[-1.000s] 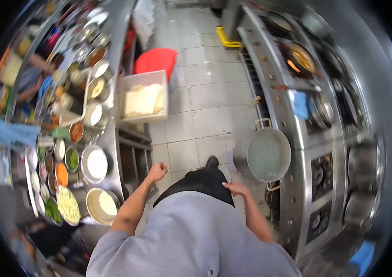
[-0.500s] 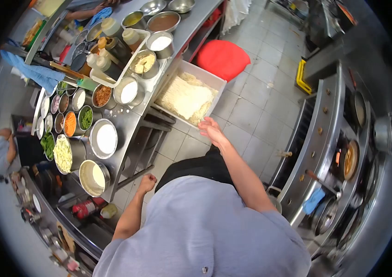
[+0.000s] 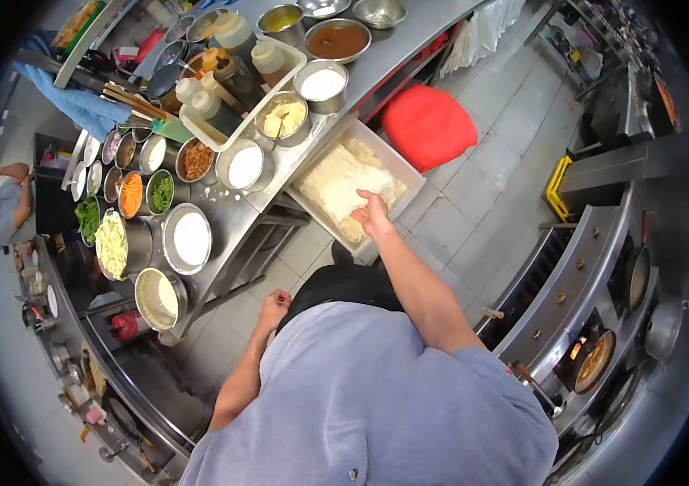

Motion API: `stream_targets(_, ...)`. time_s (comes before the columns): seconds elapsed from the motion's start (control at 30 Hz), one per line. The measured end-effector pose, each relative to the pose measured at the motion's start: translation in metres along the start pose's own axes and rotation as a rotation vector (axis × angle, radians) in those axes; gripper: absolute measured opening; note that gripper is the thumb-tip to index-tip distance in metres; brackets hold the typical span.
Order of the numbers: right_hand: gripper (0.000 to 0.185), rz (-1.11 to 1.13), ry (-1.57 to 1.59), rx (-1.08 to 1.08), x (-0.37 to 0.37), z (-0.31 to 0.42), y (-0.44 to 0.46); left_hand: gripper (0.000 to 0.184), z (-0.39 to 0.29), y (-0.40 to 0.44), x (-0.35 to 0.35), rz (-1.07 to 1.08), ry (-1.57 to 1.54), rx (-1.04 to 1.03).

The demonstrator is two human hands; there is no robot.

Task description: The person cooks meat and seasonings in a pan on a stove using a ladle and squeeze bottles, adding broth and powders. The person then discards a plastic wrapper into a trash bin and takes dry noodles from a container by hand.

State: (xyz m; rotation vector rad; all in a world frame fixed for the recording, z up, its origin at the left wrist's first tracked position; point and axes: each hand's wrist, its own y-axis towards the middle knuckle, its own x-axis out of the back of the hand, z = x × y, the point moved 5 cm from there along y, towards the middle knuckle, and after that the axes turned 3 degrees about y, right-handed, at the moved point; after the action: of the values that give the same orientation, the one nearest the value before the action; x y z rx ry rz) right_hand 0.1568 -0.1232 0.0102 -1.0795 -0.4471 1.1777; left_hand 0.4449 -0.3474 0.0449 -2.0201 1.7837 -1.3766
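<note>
My right hand reaches over a white plastic bin, its fingers at the pale crumb-like contents. Those fingers look partly spread, and nothing shows held in them. Close to my waist, my left hand is curled closed beside the dark apron; whatever it may hold is too small to make out. Along the steel counter left of the bin stand a bowl of yellow paste, bowls of white powder and a bowl of brown sauce.
A red round lid or seat stands beyond the bin. On the right, the stove carries a pan of food near a flame. A yellow crate lies on the floor. Another person is at far left.
The view has turned towards the counter and bin. My right hand has moved from beside my body to over the bin and down to its contents. My left hand stays by my waist.
</note>
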Motion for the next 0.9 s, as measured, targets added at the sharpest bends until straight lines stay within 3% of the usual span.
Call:
stream_targets(0.13,0.058,0.072,0.149,-0.058,-0.016,0.011,0.022,0.017,-0.028,0.039,0.007,-0.066,0.043,-0.11)
stream_targets(0.2,0.056,0.225,-0.012,0.008,-0.019,0.016,0.037,0.021,-0.032,0.071,-0.001,-0.065,-0.176,-0.124)
stream_targets(0.33,0.05,0.146,-0.113,0.11,-0.005,0.021,0.04,0.029,-0.122,0.102,-0.004,0.1,-0.653,-0.092)
stream_targets(0.4,0.039,0.28,-0.18,0.051,0.0,0.023,0.013,0.031,-0.164,0.117,-0.007,0.139,-0.992,0.067)
stream_targets(0.5,0.04,0.318,-0.179,-0.019,0.013,0.017,-0.007,0.029,-0.18,0.164,-0.031,0.272,-1.102,0.156)
stream_targets(0.63,0.041,0.313,-0.217,-0.144,0.031,0.035,-0.021,0.029,-0.2,0.159,-0.045,0.139,-1.045,0.18)
stream_targets(0.7,0.048,0.013,-0.482,0.142,0.043,0.071,-0.038,0.029,-0.201,0.153,-0.053,0.134,-1.068,0.184)
stream_targets(0.73,0.048,0.015,-0.487,0.135,0.049,0.075,-0.04,0.028,-0.201,0.149,-0.057,0.132,-1.088,0.183)
stream_targets(0.8,0.051,-0.016,-1.046,1.146,0.041,0.117,-0.069,0.028,-0.203,0.138,-0.065,0.127,-1.154,0.203)
stream_targets(0.83,0.051,-0.005,-1.047,1.144,0.044,0.126,-0.068,0.027,-0.206,0.131,-0.067,0.126,-1.218,0.214)
stream_targets(0.9,0.053,0.688,-1.273,1.047,0.023,0.119,-0.071,0.027,-0.212,0.119,-0.066,0.135,-1.297,0.168)
